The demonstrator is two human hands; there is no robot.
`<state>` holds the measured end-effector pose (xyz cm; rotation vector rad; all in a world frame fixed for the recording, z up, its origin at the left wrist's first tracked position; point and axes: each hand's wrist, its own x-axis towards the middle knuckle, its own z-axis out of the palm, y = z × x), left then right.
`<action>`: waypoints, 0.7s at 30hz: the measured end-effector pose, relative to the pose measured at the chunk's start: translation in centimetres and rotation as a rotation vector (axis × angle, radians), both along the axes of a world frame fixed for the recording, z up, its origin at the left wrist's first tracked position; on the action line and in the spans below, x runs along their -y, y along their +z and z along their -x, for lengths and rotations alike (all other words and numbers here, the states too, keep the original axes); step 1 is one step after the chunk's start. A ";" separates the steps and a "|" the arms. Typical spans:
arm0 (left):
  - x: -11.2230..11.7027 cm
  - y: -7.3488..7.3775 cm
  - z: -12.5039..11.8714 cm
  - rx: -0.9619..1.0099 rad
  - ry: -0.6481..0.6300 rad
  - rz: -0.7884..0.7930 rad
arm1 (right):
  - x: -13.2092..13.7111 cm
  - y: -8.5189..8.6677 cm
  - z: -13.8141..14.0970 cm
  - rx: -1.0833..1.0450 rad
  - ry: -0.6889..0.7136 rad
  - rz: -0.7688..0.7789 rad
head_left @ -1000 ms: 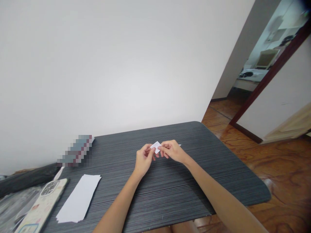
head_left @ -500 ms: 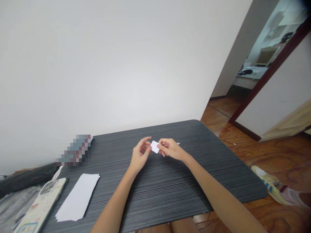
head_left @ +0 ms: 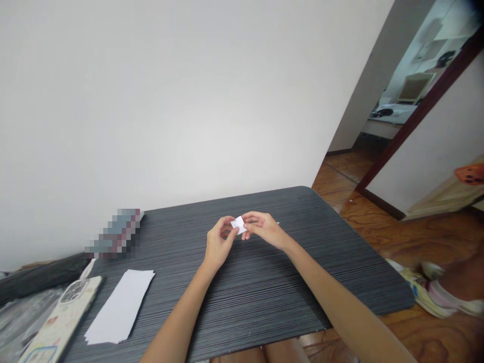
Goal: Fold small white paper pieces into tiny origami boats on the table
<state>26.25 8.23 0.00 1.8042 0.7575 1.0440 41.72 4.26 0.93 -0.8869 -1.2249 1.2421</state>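
A small white folded paper (head_left: 238,224) is pinched between the left hand (head_left: 219,245) and the right hand (head_left: 263,229), both raised above the dark striped table (head_left: 264,292).

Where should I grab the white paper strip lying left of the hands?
Probably the far short end of the paper strip, coming from the right: it lies flat on the table, with the phone close along its left side, so fingers would slide under that free end, thumb on top.

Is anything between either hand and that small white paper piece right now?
Nothing visible. The left hand and right hand both pinch the small white paper directly, held just above the dark table.
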 end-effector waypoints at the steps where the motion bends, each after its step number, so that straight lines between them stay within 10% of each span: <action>1: 0.0 0.0 0.0 -0.018 0.033 -0.059 | 0.0 0.0 0.0 0.009 -0.001 0.005; 21: 0.6 1.2 0.5 -0.060 0.040 -0.431 | -0.2 -0.5 -0.1 -0.061 0.031 -0.011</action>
